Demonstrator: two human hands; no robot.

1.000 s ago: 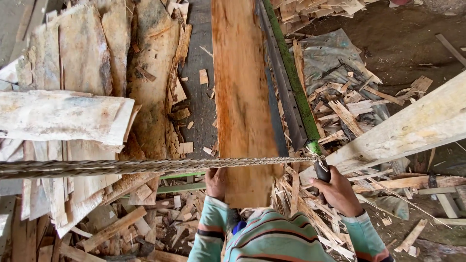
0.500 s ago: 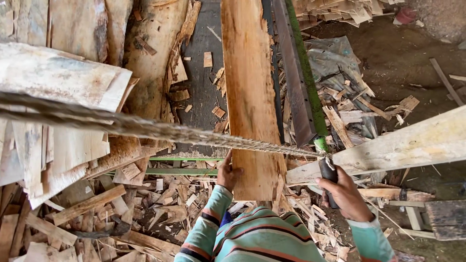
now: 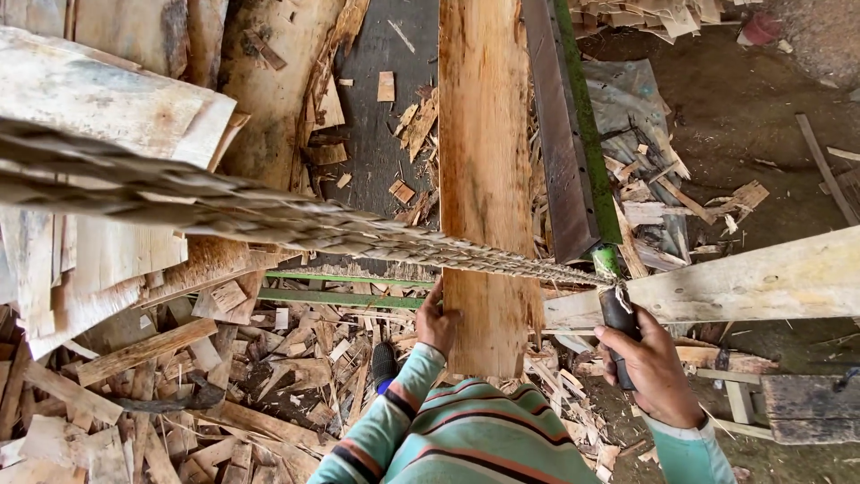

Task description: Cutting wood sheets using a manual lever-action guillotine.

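Left hand (image 3: 436,324) is still pressing fingers against the near left edge of the long pale wooden plank (image 3: 484,170). Right hand (image 3: 652,367) stays clenched around the black lever handle (image 3: 620,324). Braided rope (image 3: 296,224) is now looming larger, view having shifted; plank unmoved.

Plank (image 3: 484,161): rough-sawn, matt wood. Rope (image 3: 269,220): coarse twisted fibre, fraying. Lever handle (image 3: 618,318): dark, smooth grip. Rail (image 3: 560,134): dull grey metal, green-painted edge showing. Offcuts (image 3: 269,376): splintery wood.
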